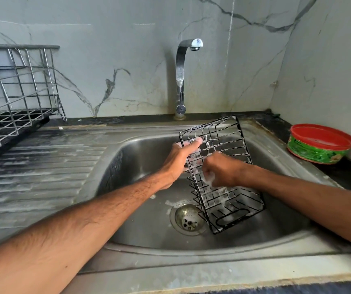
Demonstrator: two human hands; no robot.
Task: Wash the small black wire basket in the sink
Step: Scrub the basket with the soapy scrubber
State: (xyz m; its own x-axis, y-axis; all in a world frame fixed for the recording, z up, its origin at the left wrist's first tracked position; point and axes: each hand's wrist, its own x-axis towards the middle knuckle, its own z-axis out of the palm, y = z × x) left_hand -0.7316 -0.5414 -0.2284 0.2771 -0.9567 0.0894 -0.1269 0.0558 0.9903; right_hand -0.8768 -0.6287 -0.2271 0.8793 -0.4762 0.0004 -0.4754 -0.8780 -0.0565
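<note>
We see the basket tilted in the sink at centre right of the frame, its lower end beside the drain. Our left hand grasps its upper left edge. Our right hand is clenched against the wires amid foam (whether it hides a scrubber, we cannot tell). The thin black wires look slick with suds, so the rectangular grid may slip and clatter on the smooth steel.

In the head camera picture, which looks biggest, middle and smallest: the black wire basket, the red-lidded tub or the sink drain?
1. black wire basket
2. red-lidded tub
3. sink drain
That's only how they look; the tub sits farther back.
</note>
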